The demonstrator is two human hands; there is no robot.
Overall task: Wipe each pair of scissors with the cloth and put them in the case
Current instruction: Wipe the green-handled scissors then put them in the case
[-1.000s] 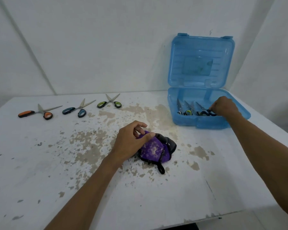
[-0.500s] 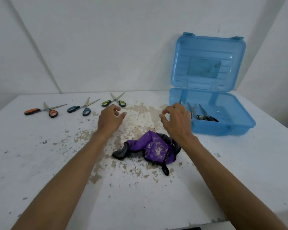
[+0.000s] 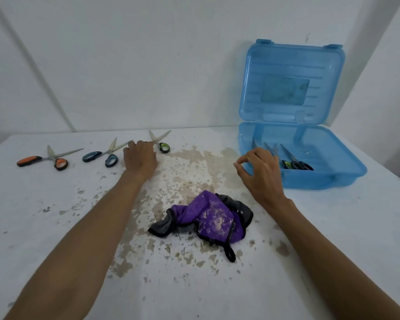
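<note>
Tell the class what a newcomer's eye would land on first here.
The open blue case at the right rear, with scissors inside, stands out first. Then the crumpled purple cloth at the centre, and the left hand at the green-handled scissors, left rear.

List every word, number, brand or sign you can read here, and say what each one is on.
None can be read.
Rectangular panel in the lid of the blue case: possibly a label, too blurred to read.
Orange-handled scissors and the other pairs: no marks can be made out.
</note>
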